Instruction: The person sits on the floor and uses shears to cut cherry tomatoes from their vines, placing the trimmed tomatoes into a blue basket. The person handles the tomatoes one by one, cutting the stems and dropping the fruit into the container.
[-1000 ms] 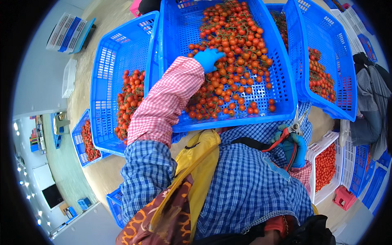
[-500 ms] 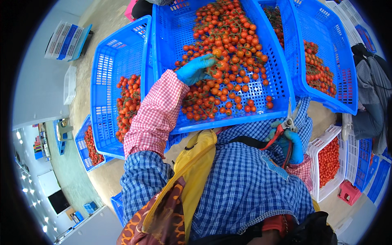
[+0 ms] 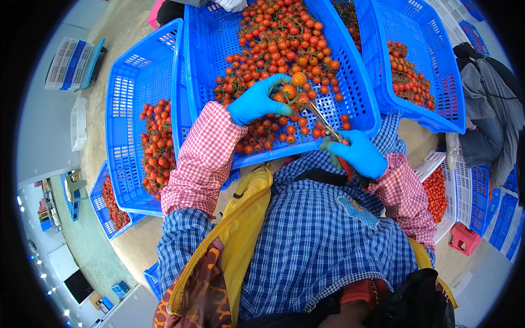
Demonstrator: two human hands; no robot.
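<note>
My left hand (image 3: 257, 103), in a blue glove, curls around a small bunch of cherry tomatoes (image 3: 295, 97), orange to red, held over the middle blue crate (image 3: 354, 76). Hand shears (image 3: 322, 121) with red handles are gripped in my right hand (image 3: 361, 156), also gloved in blue. Their metal blades point up and left, with the tips right beside the bunch; whether they touch a stem cannot be made out. Below and beyond my hands, many loose and vine-bound cherry tomatoes (image 3: 281, 41) lie in the crate.
Another blue crate (image 3: 119, 169) with tomatoes stands at left, a smaller one (image 3: 102, 205) below it. At right are a blue crate (image 3: 424, 116) with tomatoes and a white crate (image 3: 449, 188) of loose ones. A red stool (image 3: 464, 239) and a person's clothed legs (image 3: 481, 139) are farther right.
My right hand has risen from beside my apron with the shears, bringing the blades to the bunch. My left hand has drawn the bunch up from the pile and turned it. The view has shifted slightly.
</note>
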